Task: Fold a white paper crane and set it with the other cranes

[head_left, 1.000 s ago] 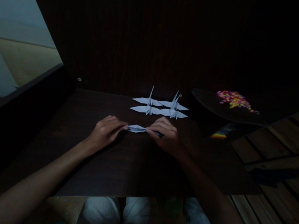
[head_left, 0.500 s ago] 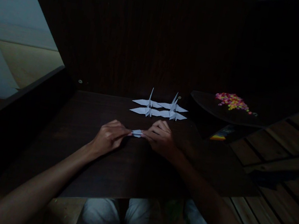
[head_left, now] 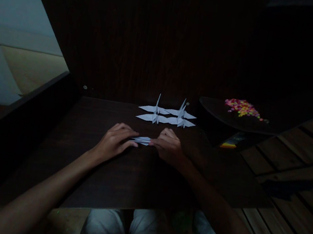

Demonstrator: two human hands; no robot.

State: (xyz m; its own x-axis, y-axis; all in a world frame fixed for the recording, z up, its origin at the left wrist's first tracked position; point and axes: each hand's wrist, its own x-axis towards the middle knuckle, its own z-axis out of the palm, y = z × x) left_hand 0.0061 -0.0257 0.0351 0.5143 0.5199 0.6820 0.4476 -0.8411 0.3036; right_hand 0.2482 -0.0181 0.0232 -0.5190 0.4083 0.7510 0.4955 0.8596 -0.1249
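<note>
A small folded white paper (head_left: 142,140) is held just above or on the dark tabletop in front of me. My right hand (head_left: 168,146) pinches its right end between thumb and forefinger, the other fingers curled in. Around the paper's left end, my left hand (head_left: 116,138) has its thumb and fingers parted, the thumb below and the fingers above the pointed layers. Whether the left fingers touch the paper I cannot tell. Behind the hands, several white origami cranes (head_left: 155,110) stand close together, wings spread.
A rounded dark shelf (head_left: 212,110) at the right bears a heap of small pink, yellow and red pieces (head_left: 242,107). A dark board (head_left: 157,44) rises behind the tabletop (head_left: 95,187), and a low side panel (head_left: 16,120) bounds it at left. Wooden slats (head_left: 297,190) lie to the right.
The left thumb and fingers have come apart from their pinch, baring more of the paper's left end. The right hand keeps its pinch.
</note>
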